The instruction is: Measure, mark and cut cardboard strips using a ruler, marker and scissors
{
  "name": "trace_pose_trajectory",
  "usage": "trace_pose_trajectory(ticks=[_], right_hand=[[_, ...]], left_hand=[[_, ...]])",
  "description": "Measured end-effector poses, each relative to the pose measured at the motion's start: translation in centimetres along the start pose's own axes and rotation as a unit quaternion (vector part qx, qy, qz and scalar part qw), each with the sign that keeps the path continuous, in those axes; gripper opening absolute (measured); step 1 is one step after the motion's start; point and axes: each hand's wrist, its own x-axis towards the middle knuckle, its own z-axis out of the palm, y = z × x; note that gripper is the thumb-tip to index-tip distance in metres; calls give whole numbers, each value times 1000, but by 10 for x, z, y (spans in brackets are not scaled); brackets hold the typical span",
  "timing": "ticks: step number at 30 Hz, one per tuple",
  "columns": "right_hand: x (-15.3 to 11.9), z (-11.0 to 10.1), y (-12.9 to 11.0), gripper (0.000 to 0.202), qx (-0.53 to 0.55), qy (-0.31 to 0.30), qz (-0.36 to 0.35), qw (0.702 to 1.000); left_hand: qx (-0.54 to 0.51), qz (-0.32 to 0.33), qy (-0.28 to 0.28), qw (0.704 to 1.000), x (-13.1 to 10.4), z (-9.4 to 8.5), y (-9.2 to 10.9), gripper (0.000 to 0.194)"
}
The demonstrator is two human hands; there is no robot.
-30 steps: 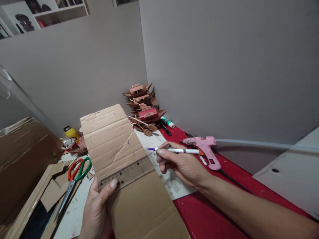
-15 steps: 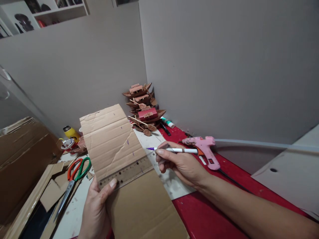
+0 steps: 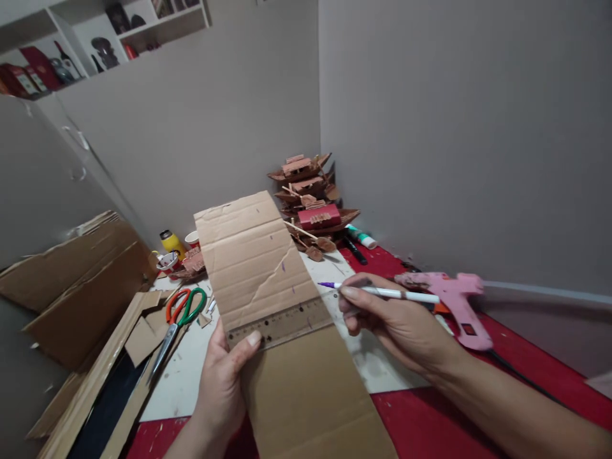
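ruler (image 3: pixel 283 326) across cardboard sheet (image 3: pixel 313 389) | scissors (image 3: pixel 171 333) left of it | glue gun (image 3: pixel 461 309) right | model boats (image 3: pixel 319 218) behind

My red table (image 3: pixel 406 424) carries a white sheet (image 3: pixel 165 395) in front of me, a pink hot-glue gun (image 3: pixel 463 299) to my right, a black marker (image 3: pixel 355 250) beside a green-and-white tube (image 3: pixel 362 237), and stacked model boats (image 3: pixel 319 218) near the corner.

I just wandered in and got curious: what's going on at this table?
A person's left hand grips a long piece of cardboard, thumb on a clear ruler laid across it. The right hand holds a purple-tipped pen, its tip beside the cardboard's edge. Purple marks dot the cardboard. Scissors and a pink glue gun lie nearby.
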Motion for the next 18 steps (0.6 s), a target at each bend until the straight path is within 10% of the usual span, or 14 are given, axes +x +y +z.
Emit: trace_pose_trajectory(ticks=[18], right_hand=[[1, 0, 1, 36, -11, 7, -15, 1000]], left_hand=[[-12, -14, -10, 1000, -2, 0, 2, 77]])
